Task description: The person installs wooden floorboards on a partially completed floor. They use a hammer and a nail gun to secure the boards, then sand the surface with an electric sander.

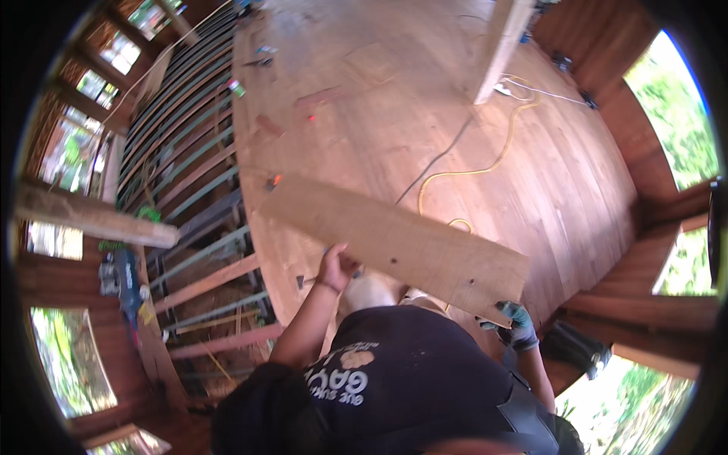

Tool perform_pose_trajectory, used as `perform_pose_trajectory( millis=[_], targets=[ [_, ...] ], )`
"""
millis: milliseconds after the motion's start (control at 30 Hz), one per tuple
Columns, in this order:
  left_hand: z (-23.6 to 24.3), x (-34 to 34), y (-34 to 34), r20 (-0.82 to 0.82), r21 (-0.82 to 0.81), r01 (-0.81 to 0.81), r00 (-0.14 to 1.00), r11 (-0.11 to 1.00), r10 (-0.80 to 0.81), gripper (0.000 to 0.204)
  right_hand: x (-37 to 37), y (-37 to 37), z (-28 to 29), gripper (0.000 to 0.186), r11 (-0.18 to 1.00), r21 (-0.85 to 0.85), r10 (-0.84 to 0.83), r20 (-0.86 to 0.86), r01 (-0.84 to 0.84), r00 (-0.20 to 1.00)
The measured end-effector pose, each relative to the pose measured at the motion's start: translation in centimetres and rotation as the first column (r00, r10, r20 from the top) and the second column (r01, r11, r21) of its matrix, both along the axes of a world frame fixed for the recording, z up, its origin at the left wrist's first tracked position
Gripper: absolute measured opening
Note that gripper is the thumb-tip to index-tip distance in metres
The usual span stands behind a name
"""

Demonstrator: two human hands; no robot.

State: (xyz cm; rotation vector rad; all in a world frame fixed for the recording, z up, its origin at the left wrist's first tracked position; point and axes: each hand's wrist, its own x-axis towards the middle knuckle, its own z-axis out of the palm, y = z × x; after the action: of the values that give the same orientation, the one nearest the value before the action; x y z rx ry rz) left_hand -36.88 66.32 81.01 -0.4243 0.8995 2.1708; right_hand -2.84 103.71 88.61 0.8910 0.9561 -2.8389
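Observation:
A wide, light-brown wooden board (402, 235) with two dark knots lies across both my hands, slanting from the upper left down to the right. My left hand (338, 267), bare, grips its near edge left of the middle; the fingertips are hidden behind the wood. At the board's right end, my right hand (517, 326) in a grey-green glove is closed around the near corner. Beneath the board is the plank floor (364, 136), with part of it hidden by the wood.
Open floor joists (189, 182) with gaps run along the left. A power tool (125, 284) rests on a ledge there, near a wooden beam (98, 216). A yellow cord (504, 152) snakes over the floor by a pale post (504, 49). A black case (572, 347) sits at right.

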Motion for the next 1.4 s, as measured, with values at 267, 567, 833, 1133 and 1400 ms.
perform_pose_trajectory(
  millis=[267, 567, 833, 1133, 1400],
  targets=[
    [-1.9, -15.3, 21.0, 0.096, -0.045, -0.029, 0.995, 0.999, 0.033, 0.03, -19.0, 4.1, 4.1, 0.031, 0.881, 0.463, -0.045, -0.115, 0.094, 0.992],
    [-4.8, -38.2, 43.6, 0.194, 0.072, 0.222, 0.953, 0.973, -0.231, 0.043, -55.5, 18.7, 2.2, 0.037, -0.045, 0.993, 0.301, -0.095, 0.113, 0.949],
    [-0.7, -61.3, 54.0, 0.218, -0.115, 0.288, 0.941, 0.951, -0.259, 0.043, -76.9, 30.2, 5.7, 0.05, 0.954, 0.3, 0.004, 0.092, -0.032, 0.996],
    [0.8, -82.7, 68.9, 0.162, -0.305, 0.415, 0.909, 0.857, -0.383, 0.046, -88.3, 52.8, 0.7, 0.093, 0.971, 0.1, -0.238, 0.279, 0.218, 0.93],
    [-0.9, -100.4, 88.0, 0.188, -0.353, 0.485, 0.875, 0.8, -0.447, 0.045, -106.2, 71.1, -2.2, 0.074, 0.993, 0.06, -0.114, 0.281, 0.101, 0.953]
  ],
)
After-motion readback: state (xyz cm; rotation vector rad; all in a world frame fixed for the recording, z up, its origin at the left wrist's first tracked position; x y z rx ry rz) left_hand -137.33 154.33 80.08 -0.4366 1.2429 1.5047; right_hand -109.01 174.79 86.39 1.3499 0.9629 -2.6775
